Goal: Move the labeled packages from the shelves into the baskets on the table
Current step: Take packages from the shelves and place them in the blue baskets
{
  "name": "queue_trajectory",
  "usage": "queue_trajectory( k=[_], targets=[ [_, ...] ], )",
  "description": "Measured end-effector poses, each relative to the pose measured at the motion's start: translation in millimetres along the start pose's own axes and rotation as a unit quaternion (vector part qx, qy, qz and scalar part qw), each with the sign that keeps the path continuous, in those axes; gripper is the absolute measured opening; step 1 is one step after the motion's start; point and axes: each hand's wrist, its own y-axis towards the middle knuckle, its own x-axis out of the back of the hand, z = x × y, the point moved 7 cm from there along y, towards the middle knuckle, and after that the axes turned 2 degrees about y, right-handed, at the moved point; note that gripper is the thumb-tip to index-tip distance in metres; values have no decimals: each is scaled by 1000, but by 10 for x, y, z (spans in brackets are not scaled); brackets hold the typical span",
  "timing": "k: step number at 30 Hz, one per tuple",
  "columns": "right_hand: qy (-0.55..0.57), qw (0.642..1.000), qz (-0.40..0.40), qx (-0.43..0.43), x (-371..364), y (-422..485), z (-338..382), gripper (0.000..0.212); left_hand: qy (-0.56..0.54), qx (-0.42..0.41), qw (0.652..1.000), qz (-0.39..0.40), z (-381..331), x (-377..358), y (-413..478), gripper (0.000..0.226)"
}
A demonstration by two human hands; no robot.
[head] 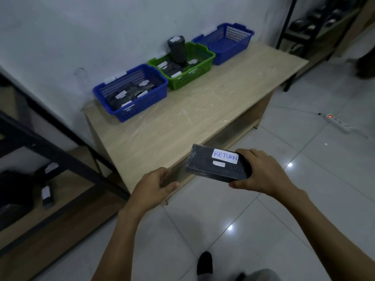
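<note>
My right hand (pixel 261 173) grips the right end of a flat black package (pixel 211 170) with a white label reading RETURN, held over the table's front edge. My left hand (pixel 156 185) hovers just left of the package with fingers loosely curled, holding nothing. On the wooden table (pixel 182 126) stand three baskets along the wall: a near blue basket (pixel 142 107) with several labeled black packages, a green basket (pixel 197 77) with packages and an upright dark cylinder (pixel 177 49), and a far blue basket (pixel 229 51) that looks empty.
A dark metal shelf (pixel 40 151) stands at the left with labeled black packages (pixel 47 194) on its lower board. Another shelf (pixel 316 27) is at the far right. A power strip (pixel 341 123) with a red light lies on the tiled floor.
</note>
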Motion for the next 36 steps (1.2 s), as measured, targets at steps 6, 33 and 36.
queue_trajectory(
  k=[6, 33, 36],
  targets=[
    [5, 1000, 12, 5, 365, 674, -881, 92, 76, 4, 997, -7, -694, -227, 851, 52],
    [-72, 988, 77, 116, 2093, 5009, -3170, 99, 59, 73, 996, -12, -2394, -780, 5141, 54],
    [-76, 984, 79, 140, 2237, 5537, -3263, 96, 20, 72, 996, -58, -2597, -632, 5579, 46]
  ],
)
